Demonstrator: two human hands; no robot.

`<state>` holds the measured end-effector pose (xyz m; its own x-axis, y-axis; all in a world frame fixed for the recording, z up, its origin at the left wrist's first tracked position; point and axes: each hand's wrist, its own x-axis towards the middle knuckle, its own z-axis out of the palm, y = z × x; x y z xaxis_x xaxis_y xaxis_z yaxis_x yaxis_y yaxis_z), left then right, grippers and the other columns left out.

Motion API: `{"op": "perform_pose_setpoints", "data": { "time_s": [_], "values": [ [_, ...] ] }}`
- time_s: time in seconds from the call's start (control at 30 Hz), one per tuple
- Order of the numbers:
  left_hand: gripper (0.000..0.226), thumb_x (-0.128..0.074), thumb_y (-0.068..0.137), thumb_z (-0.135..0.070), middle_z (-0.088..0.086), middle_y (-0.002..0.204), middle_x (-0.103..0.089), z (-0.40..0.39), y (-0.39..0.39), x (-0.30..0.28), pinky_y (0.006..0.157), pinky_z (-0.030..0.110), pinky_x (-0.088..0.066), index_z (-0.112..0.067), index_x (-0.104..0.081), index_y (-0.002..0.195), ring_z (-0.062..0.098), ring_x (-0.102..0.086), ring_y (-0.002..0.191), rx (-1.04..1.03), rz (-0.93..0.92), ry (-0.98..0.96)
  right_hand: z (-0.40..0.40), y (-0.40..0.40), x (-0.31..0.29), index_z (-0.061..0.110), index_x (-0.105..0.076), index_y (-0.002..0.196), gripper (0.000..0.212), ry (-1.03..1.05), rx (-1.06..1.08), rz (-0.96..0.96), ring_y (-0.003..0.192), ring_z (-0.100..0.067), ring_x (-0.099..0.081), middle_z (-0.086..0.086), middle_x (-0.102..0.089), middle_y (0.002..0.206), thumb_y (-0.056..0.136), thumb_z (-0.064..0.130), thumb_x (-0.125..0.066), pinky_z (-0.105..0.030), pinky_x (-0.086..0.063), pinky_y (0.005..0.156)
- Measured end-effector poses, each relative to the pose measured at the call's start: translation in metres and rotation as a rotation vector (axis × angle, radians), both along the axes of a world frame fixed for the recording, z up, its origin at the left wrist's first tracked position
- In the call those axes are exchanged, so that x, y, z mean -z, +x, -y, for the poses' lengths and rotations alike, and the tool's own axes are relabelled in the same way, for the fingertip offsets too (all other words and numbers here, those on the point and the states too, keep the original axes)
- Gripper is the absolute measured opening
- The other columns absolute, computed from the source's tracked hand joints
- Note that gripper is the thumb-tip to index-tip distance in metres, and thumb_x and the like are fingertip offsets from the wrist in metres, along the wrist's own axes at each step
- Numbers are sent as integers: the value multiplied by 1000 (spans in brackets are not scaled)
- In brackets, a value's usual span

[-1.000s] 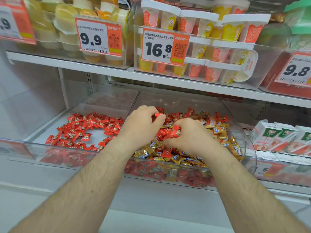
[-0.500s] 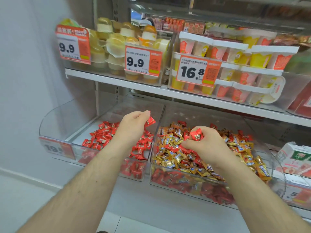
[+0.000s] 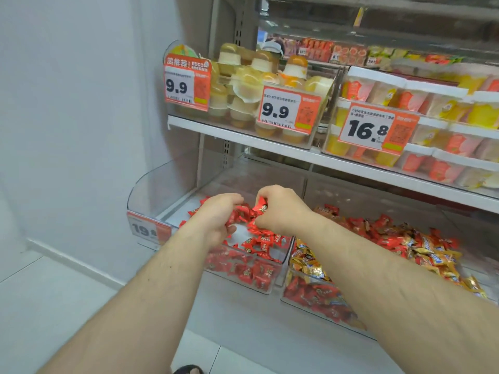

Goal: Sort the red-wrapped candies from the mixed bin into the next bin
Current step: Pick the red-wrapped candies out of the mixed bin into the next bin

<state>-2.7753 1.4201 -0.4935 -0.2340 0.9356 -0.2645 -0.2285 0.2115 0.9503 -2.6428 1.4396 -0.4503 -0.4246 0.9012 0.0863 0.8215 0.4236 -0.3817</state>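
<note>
The left clear bin holds only red-wrapped candies on its white floor. Beside it on the right, the mixed bin is heaped with red and gold-wrapped candies. Both my hands are over the left bin. My right hand pinches a red candy in its curled fingers. Close to its left, my left hand curls over a few red candies at its fingertips and seems to hold them.
A shelf just above the bins carries clear bins of jelly cups with 9.9 and 16.8 price tags. A 19.8 tag hangs on the left bin's front. A white wall stands to the left, with pale floor tiles below.
My right hand has carried its red candy from the mixed bin to over the left bin. My left hand has sunk lower into that bin. The view has swung left.
</note>
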Motion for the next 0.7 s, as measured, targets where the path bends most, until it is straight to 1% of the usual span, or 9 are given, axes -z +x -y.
{"op": "perform_pose_setpoints", "data": {
  "time_s": [0.07,0.13,0.17,0.2,0.27,0.3,0.4,0.53,0.7],
  "values": [
    [7,-53,91,-24,1,70,-59,1,-2,-3,59,28,-33,-19,-58,92,18,-46,56,8,136,-30,-4,-1,4,23,-57,84,20,-35,25,-24,78,-21,-59,6,-56,79,76,24,-75,-32,-49,65],
    [27,-52,92,-26,3,104,-62,0,-5,-2,59,31,-47,-27,-57,119,21,-62,70,9,219,-36,-5,1,4,25,-60,98,34,-65,40,-40,87,-18,-59,12,-54,85,74,34,-81,-34,-52,77],
    [39,-53,93,-28,3,126,-57,-2,-7,0,69,38,-53,-30,-52,131,24,-65,91,16,219,-36,-5,2,4,25,-59,104,39,-72,38,-39,90,-17,-59,14,-52,87,74,36,-81,-33,-52,80],
    [47,-53,93,-31,1,142,-47,-3,-7,1,87,48,-50,-31,-45,139,26,-57,115,34,180,-36,-5,4,4,25,-59,108,41,-74,38,-42,91,-16,-58,15,-51,87,75,35,-81,-31,-50,78],
    [53,-51,94,-36,3,153,-37,-2,-5,0,112,56,-27,-27,-39,145,28,-33,141,81,84,-37,-3,9,4,24,-60,110,36,-63,47,-76,89,-14,-56,12,-53,90,79,31,-78,-28,-46,73],
    [52,-50,95,-35,5,152,-40,-1,-2,-1,114,54,-23,-25,-39,145,27,-33,141,97,47,-21,-1,12,4,24,-61,108,31,-42,56,-100,88,-13,-56,10,-54,93,81,28,-75,-26,-45,72],
    [41,-52,97,-26,3,134,-58,4,14,-7,100,41,-41,-22,-49,138,21,-55,119,79,-110,119,8,29,4,25,-65,98,16,40,93,-190,86,-10,-56,7,-61,99,84,18,-67,-22,-41,68],
    [19,-56,95,-15,-2,114,-67,10,48,-21,91,32,-49,-26,-60,111,12,-65,101,78,-215,373,25,70,2,24,-68,81,19,45,196,-394,56,1,-54,11,-63,74,85,7,-59,-17,-40,53],
    [26,-57,91,-6,-9,101,-69,10,111,-22,85,26,-48,-31,-61,96,8,-64,95,227,-286,467,36,130,2,23,-69,71,24,50,345,-499,39,2,-42,8,-62,64,84,5,-59,-18,-34,45]
  ]
}}
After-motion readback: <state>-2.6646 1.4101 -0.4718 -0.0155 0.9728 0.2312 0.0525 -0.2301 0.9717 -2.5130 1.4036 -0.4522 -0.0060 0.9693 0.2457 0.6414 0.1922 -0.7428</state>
